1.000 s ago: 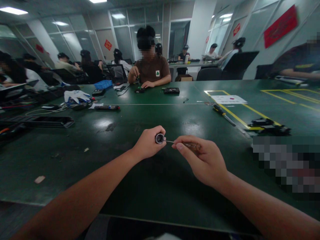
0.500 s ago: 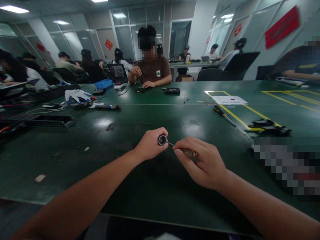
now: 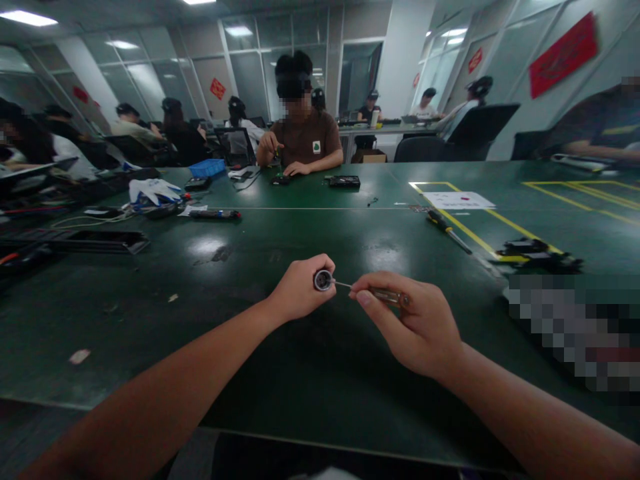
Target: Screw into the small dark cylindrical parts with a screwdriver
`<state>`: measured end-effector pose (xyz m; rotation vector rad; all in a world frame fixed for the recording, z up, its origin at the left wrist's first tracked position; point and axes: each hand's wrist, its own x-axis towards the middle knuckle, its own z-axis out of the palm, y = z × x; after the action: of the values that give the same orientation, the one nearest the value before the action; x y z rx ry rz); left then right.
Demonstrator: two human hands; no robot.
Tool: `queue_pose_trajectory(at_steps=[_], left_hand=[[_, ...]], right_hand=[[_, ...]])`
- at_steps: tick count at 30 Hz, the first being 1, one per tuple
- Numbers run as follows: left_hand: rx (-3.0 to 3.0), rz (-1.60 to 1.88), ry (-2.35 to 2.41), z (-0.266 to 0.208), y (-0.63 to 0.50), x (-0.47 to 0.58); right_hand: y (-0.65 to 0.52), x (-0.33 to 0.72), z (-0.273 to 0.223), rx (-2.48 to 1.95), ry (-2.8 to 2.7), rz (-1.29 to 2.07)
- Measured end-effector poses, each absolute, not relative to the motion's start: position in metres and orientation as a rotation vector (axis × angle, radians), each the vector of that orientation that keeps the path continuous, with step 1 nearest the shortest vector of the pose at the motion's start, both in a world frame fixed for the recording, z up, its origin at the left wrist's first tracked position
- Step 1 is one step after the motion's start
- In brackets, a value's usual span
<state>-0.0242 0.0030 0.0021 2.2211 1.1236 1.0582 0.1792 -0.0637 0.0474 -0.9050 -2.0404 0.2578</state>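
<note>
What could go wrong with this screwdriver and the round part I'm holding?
The screwdriver in your right hand points toward your left hand, so a slip might poke you. The black cylindrical part appears held above the green table, so a loosened grip could let it fall.

Since 0.5 s ago, the screwdriver (image 3: pixel 389 296) has changed angle.

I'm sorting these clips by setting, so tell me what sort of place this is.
Probably a shared indoor workshop or training room for bench work: a long green table marked with yellow lines, a screwdriver lying on it, and a person across it handling a small dark part.
</note>
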Motion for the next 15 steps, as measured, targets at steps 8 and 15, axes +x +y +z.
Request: queue_pose_trajectory(at_steps=[8,15], left_hand=[[2.247,1.023,1.113,0.0038,0.0012,-0.0224],[2.271,0.984,1.114,0.0039,0.0014,-0.0227]], right_hand=[[-0.0636,0.1791,0.0489,-0.878,-2.086,0.241],[-0.0626,0.179,0.0458,-0.828,-2.14,0.214]])
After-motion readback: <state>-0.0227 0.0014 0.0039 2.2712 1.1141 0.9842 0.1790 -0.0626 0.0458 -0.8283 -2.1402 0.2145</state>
